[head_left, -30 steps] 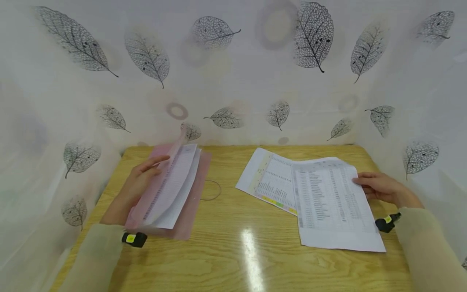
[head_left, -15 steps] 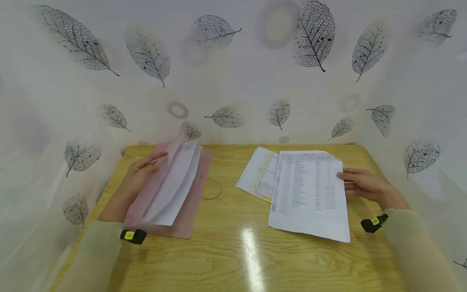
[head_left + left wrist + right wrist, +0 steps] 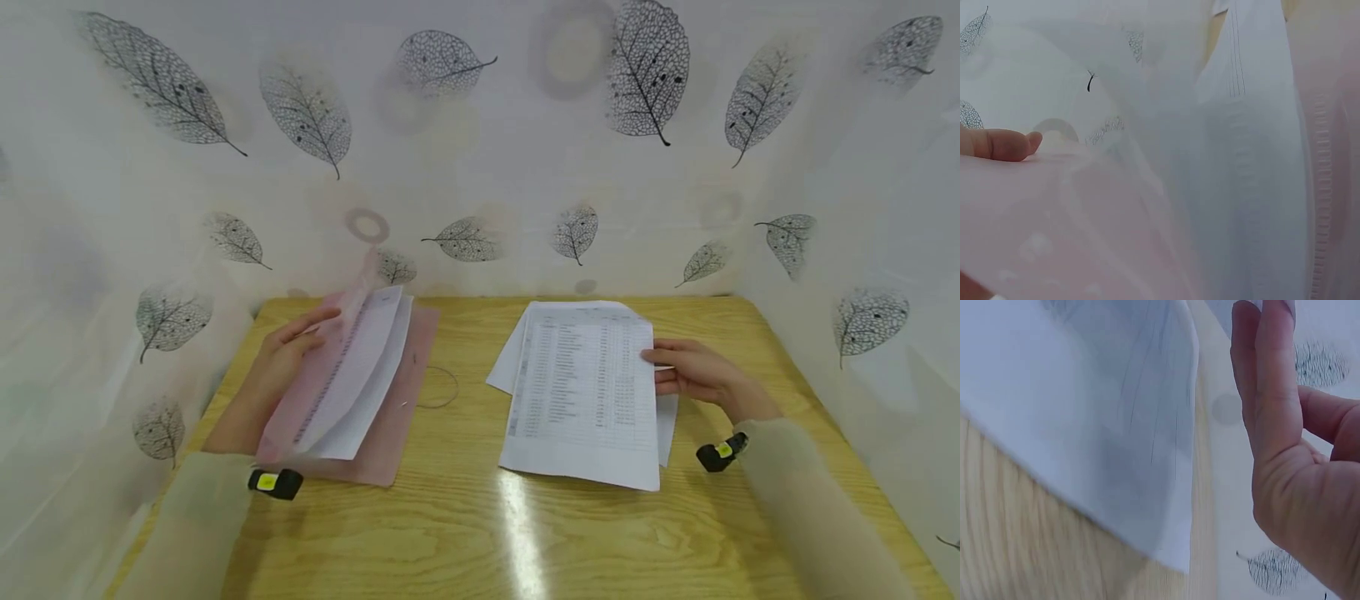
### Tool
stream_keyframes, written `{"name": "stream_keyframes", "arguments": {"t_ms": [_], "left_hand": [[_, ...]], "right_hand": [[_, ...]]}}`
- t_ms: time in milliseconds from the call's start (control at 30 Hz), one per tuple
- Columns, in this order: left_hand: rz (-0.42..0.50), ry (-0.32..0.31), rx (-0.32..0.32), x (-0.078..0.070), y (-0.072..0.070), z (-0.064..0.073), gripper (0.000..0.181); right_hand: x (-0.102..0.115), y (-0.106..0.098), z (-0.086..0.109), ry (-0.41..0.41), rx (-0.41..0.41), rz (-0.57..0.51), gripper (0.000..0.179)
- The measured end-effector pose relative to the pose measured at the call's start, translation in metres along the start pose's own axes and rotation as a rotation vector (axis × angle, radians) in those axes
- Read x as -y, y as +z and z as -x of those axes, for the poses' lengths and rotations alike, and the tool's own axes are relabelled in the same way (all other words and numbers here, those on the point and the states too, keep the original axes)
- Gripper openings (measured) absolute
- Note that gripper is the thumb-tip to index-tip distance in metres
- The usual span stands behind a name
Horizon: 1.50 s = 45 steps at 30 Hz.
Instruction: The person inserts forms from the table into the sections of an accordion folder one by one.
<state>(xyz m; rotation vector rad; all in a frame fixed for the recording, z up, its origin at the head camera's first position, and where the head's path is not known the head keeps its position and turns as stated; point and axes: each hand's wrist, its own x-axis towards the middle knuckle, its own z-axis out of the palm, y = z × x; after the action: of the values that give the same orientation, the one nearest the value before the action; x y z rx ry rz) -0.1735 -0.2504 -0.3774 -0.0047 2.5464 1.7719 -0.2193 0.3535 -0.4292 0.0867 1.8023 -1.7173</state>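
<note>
At the table's left lies a translucent pink folder [image 3: 390, 446], its front cover [image 3: 1054, 225] lifted. My left hand [image 3: 281, 354] grips that cover at its left edge; in the left wrist view a fingertip [image 3: 1010, 145] shows at the edge. White sheets [image 3: 363, 408] stand partly fanned inside the folder. On the right, my right hand [image 3: 697, 371] pinches a printed table sheet [image 3: 577, 383] by its right edge, thumb in front and fingers behind. That sheet overlaps another paper [image 3: 507, 362], most of which is hidden beneath it.
A thin elastic loop [image 3: 456, 387] sticks out from the folder's right side onto the wooden table [image 3: 420, 533]. White curtains [image 3: 480, 150] printed with leaves enclose the table at the back and both sides. Each wrist wears a small black camera [image 3: 276, 484].
My right hand has carried the printed sheet leftward, so it now covers most of the coloured paper that showed before. The left hand and the folder have hardly moved.
</note>
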Motion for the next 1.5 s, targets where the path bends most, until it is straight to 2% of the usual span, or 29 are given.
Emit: {"name": "stream_keyframes", "arguments": {"t_ms": [200, 467, 667, 833, 1200, 1500], "left_hand": [[0.003, -0.021, -0.038, 0.000, 0.004, 0.001, 0.047], [-0.006, -0.100, -0.090, -0.004, 0.009, -0.001, 0.048], [0.025, -0.152, -0.120, -0.008, 0.012, -0.001, 0.048], [0.046, -0.175, -0.119, -0.008, 0.013, -0.002, 0.048], [0.016, -0.160, -0.119, -0.008, 0.014, -0.005, 0.048], [0.010, -0.122, -0.127, -0.008, 0.015, -0.002, 0.047]], "right_hand": [[0.007, 0.032, -0.018, -0.022, 0.065, -0.009, 0.059], [0.012, 0.072, -0.045, -0.046, 0.085, -0.081, 0.034], [0.013, 0.093, -0.064, -0.062, 0.094, -0.107, 0.035], [0.013, 0.104, -0.074, -0.057, 0.097, -0.126, 0.043], [0.018, 0.118, -0.084, -0.049, 0.081, -0.177, 0.045], [0.024, 0.118, -0.088, -0.058, 0.052, -0.183, 0.046]]}}
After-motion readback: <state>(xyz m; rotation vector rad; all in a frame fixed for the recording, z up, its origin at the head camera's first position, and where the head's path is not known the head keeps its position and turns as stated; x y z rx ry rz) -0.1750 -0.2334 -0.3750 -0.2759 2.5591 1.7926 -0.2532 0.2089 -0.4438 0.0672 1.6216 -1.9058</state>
